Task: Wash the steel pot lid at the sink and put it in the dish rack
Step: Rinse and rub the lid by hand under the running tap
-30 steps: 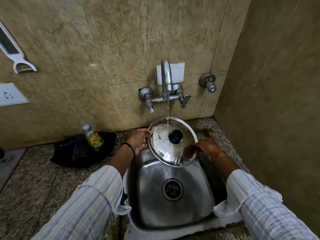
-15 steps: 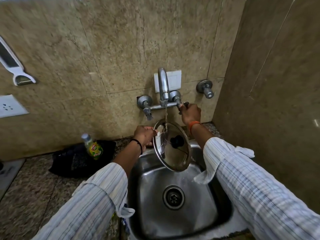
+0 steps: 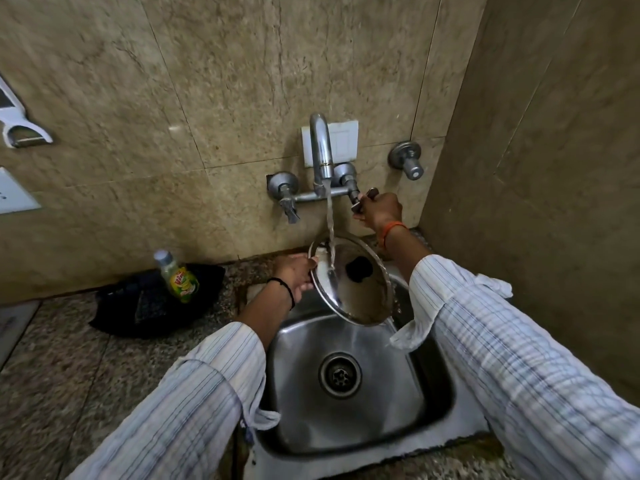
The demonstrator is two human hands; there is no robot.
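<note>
The steel pot lid point(image 3: 349, 282) hangs tilted above the sink point(image 3: 349, 403), its black knob point(image 3: 359, 269) facing me. I see my left hand point(image 3: 294, 273) pinching its left rim, fingers curled round the edge. A stream of water point(image 3: 329, 223) from the tap spout point(image 3: 320, 150) strikes the lid's upper left part and runs off its lower edge into the basin. My right hand point(image 3: 379, 211) is closed round the right tap handle point(image 3: 363, 199) on the wall. On the counter to the left, a dish soap bottle point(image 3: 178, 277) rests against a black cloth point(image 3: 156, 303).
</note>
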